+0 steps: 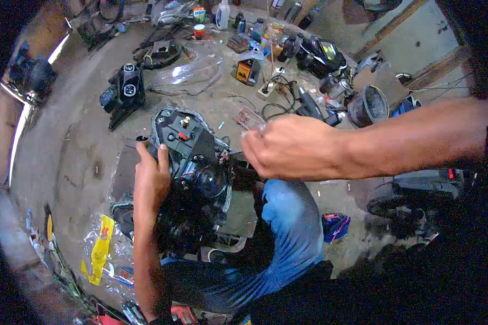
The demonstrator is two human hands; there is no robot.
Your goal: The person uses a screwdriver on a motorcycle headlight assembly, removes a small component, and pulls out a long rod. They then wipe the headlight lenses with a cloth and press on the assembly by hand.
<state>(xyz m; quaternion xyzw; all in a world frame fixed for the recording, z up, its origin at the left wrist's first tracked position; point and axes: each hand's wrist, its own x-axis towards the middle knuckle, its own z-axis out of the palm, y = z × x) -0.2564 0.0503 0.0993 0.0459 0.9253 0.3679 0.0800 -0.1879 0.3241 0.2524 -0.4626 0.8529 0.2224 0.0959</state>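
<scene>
A black motorcycle headlight unit (210,181) with a round lens rests in front of me, over a dark mat. Its back part (192,138) is a grey-black housing with a brass-coloured fitting and a red piece. My left hand (153,176) grips the housing's left edge, thumb and index finger spread along it. To the right of the unit, my right hand (293,146) is closed in a fist. From it a thin shaft (236,152) points left toward the housing's right edge; its handle is hidden in my fingers. Close behind that hand lies a small clear-lidded box (248,117).
Another black lamp part (127,92) and clear plastic (192,70) lie beyond. A grey oil bottle (249,67), a power strip (267,86), a heat gun (309,103) and a bucket (367,105) stand farther right. Yellow packaging (100,249) lies left; a wheel (387,203) stands right.
</scene>
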